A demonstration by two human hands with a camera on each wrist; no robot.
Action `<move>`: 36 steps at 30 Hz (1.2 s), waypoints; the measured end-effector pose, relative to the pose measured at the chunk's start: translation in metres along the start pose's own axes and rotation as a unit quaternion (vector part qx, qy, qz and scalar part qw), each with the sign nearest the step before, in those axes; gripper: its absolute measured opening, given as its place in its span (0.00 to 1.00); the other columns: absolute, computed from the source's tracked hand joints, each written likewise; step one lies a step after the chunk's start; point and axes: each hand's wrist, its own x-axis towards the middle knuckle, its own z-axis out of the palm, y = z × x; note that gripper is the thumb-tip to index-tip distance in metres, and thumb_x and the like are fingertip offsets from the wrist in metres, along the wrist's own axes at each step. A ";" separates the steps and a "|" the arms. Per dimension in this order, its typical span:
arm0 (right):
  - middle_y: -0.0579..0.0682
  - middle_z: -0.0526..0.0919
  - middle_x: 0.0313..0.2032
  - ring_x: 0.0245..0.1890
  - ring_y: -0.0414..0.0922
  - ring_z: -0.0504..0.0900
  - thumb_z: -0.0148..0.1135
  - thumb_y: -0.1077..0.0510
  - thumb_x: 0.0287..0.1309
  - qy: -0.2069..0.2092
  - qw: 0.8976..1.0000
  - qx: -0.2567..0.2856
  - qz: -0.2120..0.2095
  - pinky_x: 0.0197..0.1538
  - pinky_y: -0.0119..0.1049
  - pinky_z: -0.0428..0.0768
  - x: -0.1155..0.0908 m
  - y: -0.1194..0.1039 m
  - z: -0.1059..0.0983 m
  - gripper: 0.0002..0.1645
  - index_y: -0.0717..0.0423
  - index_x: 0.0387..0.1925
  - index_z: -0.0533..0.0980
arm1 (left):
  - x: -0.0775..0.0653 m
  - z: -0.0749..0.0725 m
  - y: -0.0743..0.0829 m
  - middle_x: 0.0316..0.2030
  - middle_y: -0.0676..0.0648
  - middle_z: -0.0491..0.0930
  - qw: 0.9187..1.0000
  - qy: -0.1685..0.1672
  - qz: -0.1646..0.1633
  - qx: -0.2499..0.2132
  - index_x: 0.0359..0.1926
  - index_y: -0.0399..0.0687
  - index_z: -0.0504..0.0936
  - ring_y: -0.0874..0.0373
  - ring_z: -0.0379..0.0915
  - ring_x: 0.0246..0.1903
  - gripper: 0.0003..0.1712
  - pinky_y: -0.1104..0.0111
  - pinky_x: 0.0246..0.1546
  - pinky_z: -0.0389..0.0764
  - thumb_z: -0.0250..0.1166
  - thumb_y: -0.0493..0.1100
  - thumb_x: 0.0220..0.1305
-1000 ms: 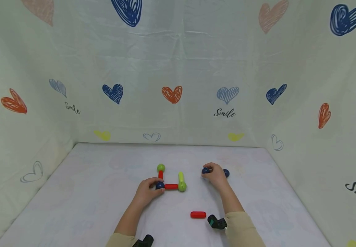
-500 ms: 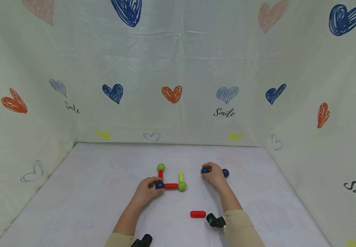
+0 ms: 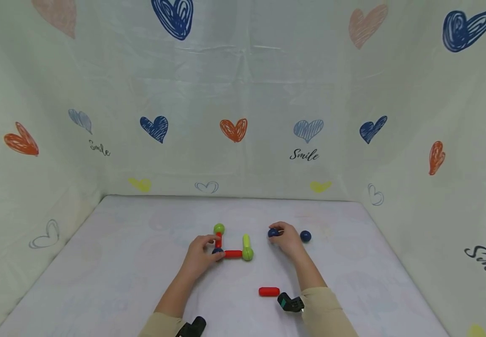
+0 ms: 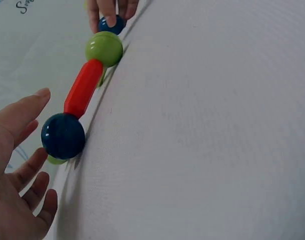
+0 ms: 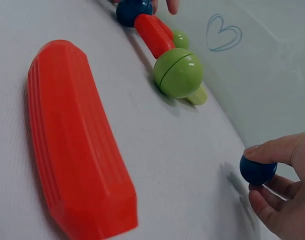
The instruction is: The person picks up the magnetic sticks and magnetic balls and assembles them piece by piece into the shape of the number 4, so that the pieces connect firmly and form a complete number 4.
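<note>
In the head view my left hand (image 3: 200,257) is at a blue ball (image 4: 63,136), the corner of a joined piece. Its fingers are spread loosely around the ball, not pinching it. From that ball one red rod (image 3: 233,254) runs right to a green ball (image 3: 248,254), which bears a light green rod (image 3: 246,241). Another red rod (image 3: 218,240) leads away to a second green ball (image 3: 219,228). My right hand (image 3: 286,238) pinches a separate blue ball (image 5: 257,170) between thumb and fingers, right of the piece.
A loose blue ball (image 3: 305,236) lies to the right of my right hand. Nearer to me, a loose red rod (image 3: 269,292) rests on the white tabletop (image 3: 112,267), beside the right wrist camera (image 3: 290,303). A cloth wall with printed hearts stands behind.
My right hand has shifted slightly left with its blue ball, away from the loose blue one. My left hand's fingers have loosened from the corner ball, the index finger rising.
</note>
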 end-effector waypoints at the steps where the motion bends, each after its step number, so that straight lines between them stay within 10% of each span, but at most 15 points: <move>1: 0.56 0.79 0.45 0.38 0.49 0.77 0.71 0.65 0.51 -0.001 1.000 0.002 -0.001 0.36 0.38 0.79 0.000 -0.001 0.000 0.19 0.57 0.48 0.80 | 0.001 0.000 0.001 0.47 0.46 0.76 1.000 0.002 0.006 0.005 0.53 0.49 0.81 0.47 0.69 0.47 0.26 0.56 0.44 0.79 0.76 0.41 0.52; 36: 0.55 0.80 0.48 0.46 0.50 0.79 0.69 0.64 0.55 -0.045 0.997 0.028 -0.053 0.44 0.43 0.80 0.008 -0.026 0.020 0.19 0.58 0.50 0.79 | 0.004 0.029 0.036 0.32 0.58 0.80 0.970 -0.032 0.152 0.189 0.38 0.57 0.86 0.55 0.66 0.41 0.15 0.55 0.40 0.66 0.77 0.52 0.49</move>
